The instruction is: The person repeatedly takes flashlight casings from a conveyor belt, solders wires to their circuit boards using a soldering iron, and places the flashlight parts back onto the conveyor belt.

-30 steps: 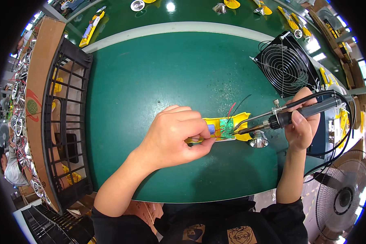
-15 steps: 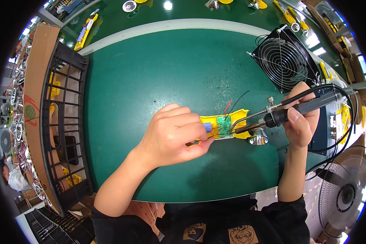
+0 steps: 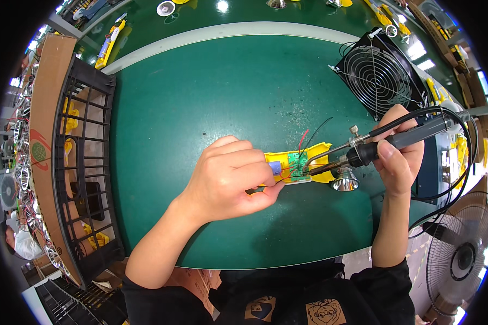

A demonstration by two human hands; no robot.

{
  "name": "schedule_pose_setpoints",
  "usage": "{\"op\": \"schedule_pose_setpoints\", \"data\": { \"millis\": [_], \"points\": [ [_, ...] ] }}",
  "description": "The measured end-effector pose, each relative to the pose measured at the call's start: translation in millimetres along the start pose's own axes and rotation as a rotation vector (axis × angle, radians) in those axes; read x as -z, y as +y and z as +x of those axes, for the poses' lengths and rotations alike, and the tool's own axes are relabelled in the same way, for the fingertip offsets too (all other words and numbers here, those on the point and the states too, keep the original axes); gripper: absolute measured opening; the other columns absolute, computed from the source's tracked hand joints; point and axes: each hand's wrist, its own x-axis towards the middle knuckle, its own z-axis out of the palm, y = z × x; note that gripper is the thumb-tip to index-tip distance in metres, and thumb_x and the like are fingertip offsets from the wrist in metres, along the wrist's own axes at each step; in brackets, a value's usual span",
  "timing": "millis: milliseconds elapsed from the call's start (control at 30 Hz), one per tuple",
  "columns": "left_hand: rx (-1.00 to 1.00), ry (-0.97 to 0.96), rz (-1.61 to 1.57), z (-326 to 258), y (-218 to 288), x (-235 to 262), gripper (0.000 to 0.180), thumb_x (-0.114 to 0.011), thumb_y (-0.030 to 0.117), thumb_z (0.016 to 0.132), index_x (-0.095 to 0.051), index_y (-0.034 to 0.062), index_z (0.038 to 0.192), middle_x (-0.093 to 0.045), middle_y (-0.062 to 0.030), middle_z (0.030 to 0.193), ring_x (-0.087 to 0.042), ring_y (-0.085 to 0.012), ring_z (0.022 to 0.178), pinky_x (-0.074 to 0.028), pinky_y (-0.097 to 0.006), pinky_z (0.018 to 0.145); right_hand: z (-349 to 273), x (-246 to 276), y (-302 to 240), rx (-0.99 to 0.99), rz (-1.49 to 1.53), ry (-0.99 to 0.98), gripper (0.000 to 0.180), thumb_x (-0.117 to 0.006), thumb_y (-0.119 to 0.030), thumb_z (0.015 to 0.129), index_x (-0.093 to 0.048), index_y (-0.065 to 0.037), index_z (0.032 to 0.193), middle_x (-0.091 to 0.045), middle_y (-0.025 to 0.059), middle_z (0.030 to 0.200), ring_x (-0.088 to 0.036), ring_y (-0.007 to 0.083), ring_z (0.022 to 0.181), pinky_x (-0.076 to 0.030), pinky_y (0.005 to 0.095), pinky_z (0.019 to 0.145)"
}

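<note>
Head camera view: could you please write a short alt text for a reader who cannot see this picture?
A person's left hand holds a yellow casing with a small green circuit board on a green table, while the right hand holds a soldering iron with its tip at the board. A black fan stands behind, and a shiny reflector cone lies beside the casing.

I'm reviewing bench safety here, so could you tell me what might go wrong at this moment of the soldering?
1. The left hand pins the yellow housing with fingertips close to the soldering iron tip on the green circuit board; a slip could burn them.
2. The loose red wire and black wire stand right beside the tip and might get scorched.
3. The iron's cable loops by the right hand and could snag, jerking the tip.
</note>
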Motion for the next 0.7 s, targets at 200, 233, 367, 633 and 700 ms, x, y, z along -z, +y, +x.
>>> {"op": "schedule_pose_setpoints", "data": {
  "millis": [200,233,367,633,700],
  "points": [
    [-0.002,-0.006,0.006,-0.2,-0.2,0.1,0.021,-0.069,0.004,0.048,-0.05,0.0122,0.052,-0.043,0.0017,0.046,-0.041,-0.0134,0.043,-0.029,-0.025,0.044,0.4,-0.2,3.5,0.051,-0.009,0.007,0.014,-0.054,-0.006,0.063,-0.043,0.0,0.069,-0.045,0.0081,0.069,-0.037,0.0071,0.053,-0.028,0.0201,0.047],
    [-0.004,-0.005,0.005,0.1,-0.3,-0.1,0.021,-0.069,0.005,0.048,-0.05,0.0122,0.052,-0.043,0.0017,0.046,-0.041,-0.0135,0.043,-0.029,-0.025,0.044,0.0,0.1,4.3,0.064,0.016,0.017,0.015,-0.054,-0.005,0.063,-0.042,-0.001,0.071,-0.045,0.0084,0.069,-0.037,0.0072,0.054,-0.029,0.0201,0.047],
    [-0.003,-0.019,0.014,0.2,-0.2,0.9,0.021,-0.069,0.005,0.048,-0.05,0.0123,0.052,-0.042,0.0018,0.046,-0.041,-0.0134,0.043,-0.029,-0.025,0.044,-0.6,3.0,5.1,0.078,0.03,-0.028,0.018,-0.054,-0.003,0.064,-0.04,-0.002,0.075,-0.046,0.0096,0.07,-0.038,0.0078,0.054,-0.03,0.0204,0.047],
    [-0.006,-0.015,0.021,-0.2,-0.8,0.4,0.02,-0.069,0.005,0.048,-0.05,0.0123,0.052,-0.042,0.002,0.046,-0.041,-0.0134,0.043,-0.03,-0.025,0.045,-1.3,2.1,3.8,0.071,0.02,-0.013,0.019,-0.054,-0.002,0.064,-0.039,-0.003,0.075,-0.046,0.011,0.071,-0.037,0.0085,0.054,-0.03,0.0205,0.047],
    [-0.006,-0.016,0.024,0.1,-0.3,0.8,0.02,-0.069,0.005,0.048,-0.05,0.0123,0.052,-0.042,0.002,0.046,-0.041,-0.0134,0.043,-0.03,-0.025,0.045,-1.6,2.5,4.3,0.082,0.032,-0.014,0.019,-0.054,-0.001,0.064,-0.039,-0.003,0.075,-0.046,0.0111,0.071,-0.037,0.0086,0.054,-0.03,0.0206,0.047]
  ]
}}
